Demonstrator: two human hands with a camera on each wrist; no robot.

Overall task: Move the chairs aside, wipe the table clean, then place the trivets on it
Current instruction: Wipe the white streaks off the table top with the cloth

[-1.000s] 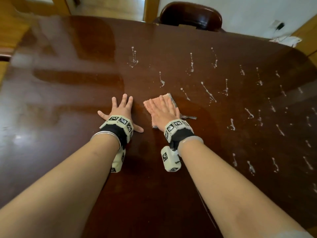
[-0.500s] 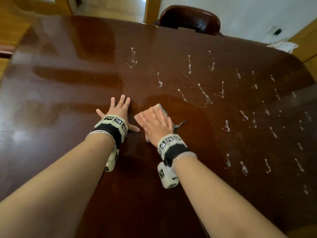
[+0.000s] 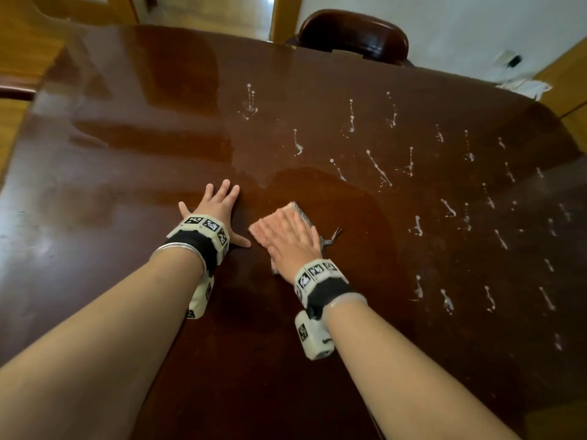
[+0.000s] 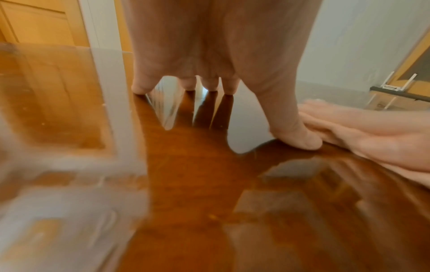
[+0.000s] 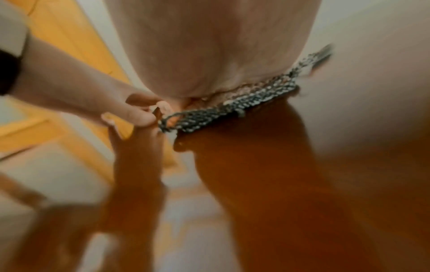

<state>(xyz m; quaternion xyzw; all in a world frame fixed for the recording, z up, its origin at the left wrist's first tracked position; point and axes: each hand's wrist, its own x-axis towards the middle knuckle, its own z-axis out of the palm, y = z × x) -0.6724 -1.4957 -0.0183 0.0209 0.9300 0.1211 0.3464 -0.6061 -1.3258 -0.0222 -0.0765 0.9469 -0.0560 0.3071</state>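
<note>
The dark glossy table fills nearly everything in front of me, and I am in the wiping step. White splashes are scattered across its far and right side, while the patch around my hands shows a damp sheen. One chair stands at the far edge; I see no trivets anywhere on the table.

My left hand rests on the table with the fingers spread and straight, tips pressed to the wood, holding nothing; I judge that it braces me. My right hand lies flat on the cloth, fingers straight and together, pressing it down rather than gripping it. The cloth is just beside my left thumb, and its dark knitted edge pokes out from under my palm, a loose tail trailing to the right.

Next I should push the cloth away and to the right, into the splashes, keeping my palm flat so the cloth does not bunch. The trivets come only once those marks are gone.
</note>
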